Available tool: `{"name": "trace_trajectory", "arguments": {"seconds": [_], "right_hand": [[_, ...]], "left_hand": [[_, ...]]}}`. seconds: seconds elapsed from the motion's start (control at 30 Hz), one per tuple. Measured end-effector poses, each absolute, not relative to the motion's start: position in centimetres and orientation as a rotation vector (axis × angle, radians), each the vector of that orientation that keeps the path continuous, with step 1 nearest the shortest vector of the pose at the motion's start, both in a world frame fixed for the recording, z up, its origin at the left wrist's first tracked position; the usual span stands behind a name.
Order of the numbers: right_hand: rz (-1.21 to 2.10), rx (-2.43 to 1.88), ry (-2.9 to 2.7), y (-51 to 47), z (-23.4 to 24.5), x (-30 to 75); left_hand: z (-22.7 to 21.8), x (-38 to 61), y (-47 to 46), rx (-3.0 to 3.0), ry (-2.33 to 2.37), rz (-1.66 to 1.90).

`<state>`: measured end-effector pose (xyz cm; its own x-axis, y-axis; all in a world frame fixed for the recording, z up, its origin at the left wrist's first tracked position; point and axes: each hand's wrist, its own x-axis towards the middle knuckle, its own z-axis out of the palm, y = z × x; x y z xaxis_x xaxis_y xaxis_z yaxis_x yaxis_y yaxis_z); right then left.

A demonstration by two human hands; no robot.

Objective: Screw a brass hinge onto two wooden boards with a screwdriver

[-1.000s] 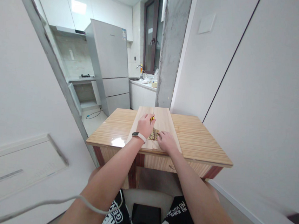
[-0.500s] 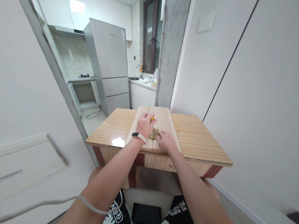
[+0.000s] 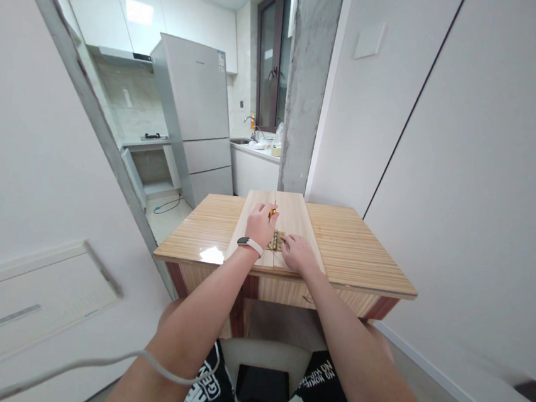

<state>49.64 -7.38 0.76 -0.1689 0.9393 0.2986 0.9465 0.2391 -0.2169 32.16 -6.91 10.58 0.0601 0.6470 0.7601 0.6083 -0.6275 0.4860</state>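
Observation:
My left hand (image 3: 260, 225), with a pale wristband at the wrist, is closed around a small yellow-and-black screwdriver (image 3: 272, 213); only its handle shows, the shaft being hidden. Just below that hand a brass-coloured hinge (image 3: 275, 241) lies across the seam between two pale wooden boards (image 3: 290, 208). Fingers of my right hand (image 3: 297, 253) are pinched together at the hinge's right leaf. Whatever is between those fingertips is too small to make out. Part of the hinge's left leaf is covered by my left hand and wrist.
The boards lie on a striped wooden table (image 3: 362, 254) with a drawer front below its near edge. A grey cable (image 3: 105, 361) runs in from the lower left toward my lap. Beyond the table stand a fridge (image 3: 197, 93) and a concrete pillar (image 3: 307, 91).
My left hand has shifted slightly and the screwdriver handle in it has tilted a little. My right hand stays in place at the hinge.

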Motion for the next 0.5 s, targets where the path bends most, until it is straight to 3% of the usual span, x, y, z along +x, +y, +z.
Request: {"name": "trace_trajectory", "arguments": {"seconds": [0.5], "right_hand": [[-0.040,-1.700,-2.153,-7.59,1.06,49.57]], "left_hand": [[10.72,31.99,-7.26,2.259,1.319,1.708]]}}
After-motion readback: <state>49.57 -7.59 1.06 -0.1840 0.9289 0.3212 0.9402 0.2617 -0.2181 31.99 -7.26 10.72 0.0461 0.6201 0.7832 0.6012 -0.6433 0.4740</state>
